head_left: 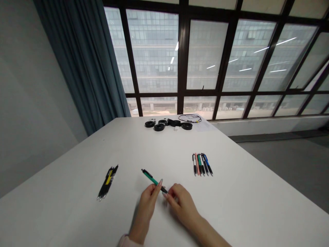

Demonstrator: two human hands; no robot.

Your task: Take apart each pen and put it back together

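A green pen with a black clip and black grip is held tilted above the white table, its clip end up and to the left. My left hand pinches it near the grip between thumb and fingers. At the tip end, my right hand has its thumb and fingers closed; the tip is partly hidden there. To the left lies a bundle of black pens with a yellow part among them. On the right, several pens in white, pink, green, black and blue lie side by side in a row.
The white table narrows toward the window. At its far end lie several black rolls, a coiled black cable, a small white item and a pale sheet. A blue curtain hangs at the left.
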